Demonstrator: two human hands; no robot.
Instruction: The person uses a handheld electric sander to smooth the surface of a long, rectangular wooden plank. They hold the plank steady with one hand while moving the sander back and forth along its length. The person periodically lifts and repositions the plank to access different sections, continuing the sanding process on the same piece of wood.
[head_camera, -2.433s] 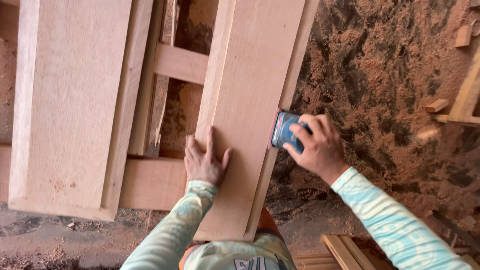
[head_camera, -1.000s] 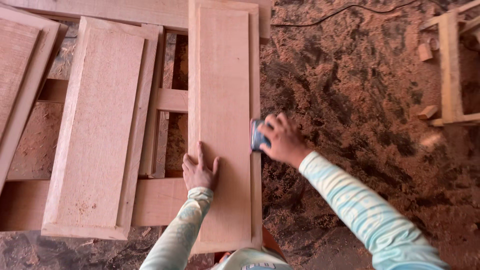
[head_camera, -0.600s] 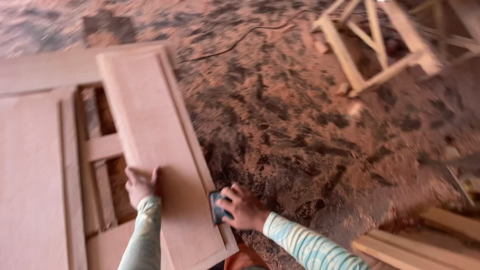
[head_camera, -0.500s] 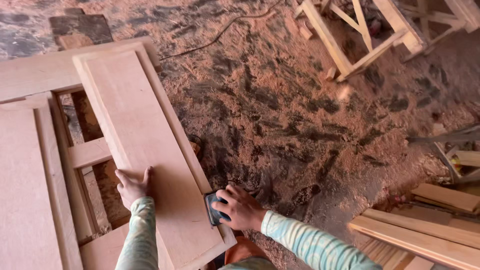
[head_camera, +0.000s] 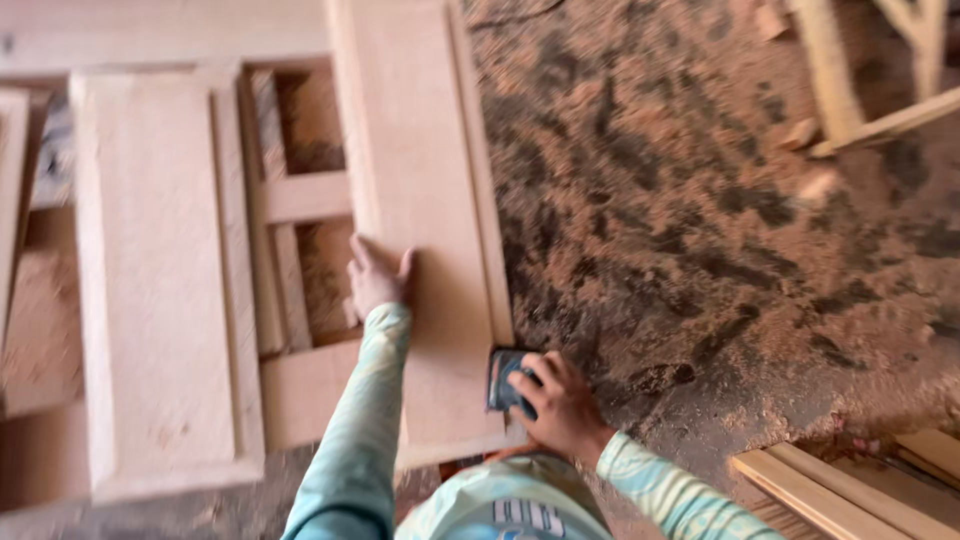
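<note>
Head view looks down on your two hands at a long, pale raised wooden panel (head_camera: 425, 200) that lies flat across a pale timber frame (head_camera: 300, 195). Your left hand (head_camera: 376, 275) rests palm-down on the panel's left edge, about halfway along its length, fingers spread flat and holding nothing. Your right hand (head_camera: 560, 405) is at the panel's near right corner, its fingers closed around a small blue sanding block (head_camera: 503, 380), which presses against the panel's right edge just short of the near end. Both sleeves are light turquoise with a pale pattern.

Left of the panel, across a gap in the frame where its cross rails show, lies a second pale raised wooden panel (head_camera: 155, 275), parallel to the first and well apart from your hands. Further left of that, the edge of another board (head_camera: 10, 200) is partly cut off by the picture border.

Right of the panel the floor (head_camera: 700, 230) is covered in reddish-brown sawdust with darker patches. Far from the panel, toward the upper right, stands part of a pale wooden trestle (head_camera: 850, 90), blurred. Beyond the panel's near right corner, at the lower right, a few pale wooden strips (head_camera: 840, 490) lie stacked on the floor.

The whole picture is slightly blurred, so fine grain on the panel cannot be made out.
</note>
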